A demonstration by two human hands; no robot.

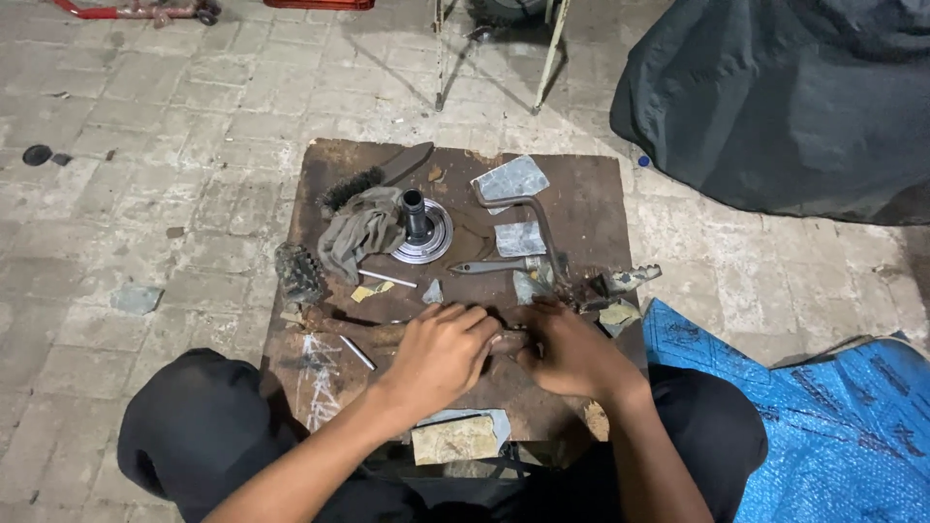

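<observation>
My left hand (441, 353) and my right hand (572, 353) meet over the near middle of a rusty brown board (581, 194). Both close around a small dark rusty metal part (506, 339) held between them; most of it is hidden by my fingers. A thin metal rod (356, 353) lies just left of my left hand. Beyond my hands sit a round metal hub with a black shaft (419, 232), a grey rag (363, 232) and a bent metal lever (528, 208).
A wire brush (373, 179), a dark toothed block (297, 271), a flat wrench (489, 265), scraps of grey sheet (511, 177) and a toothed foot peg (630, 281) lie on the board. Blue tarp (823, 416) at right, a dark cover (785, 97) behind it, paving bricks around.
</observation>
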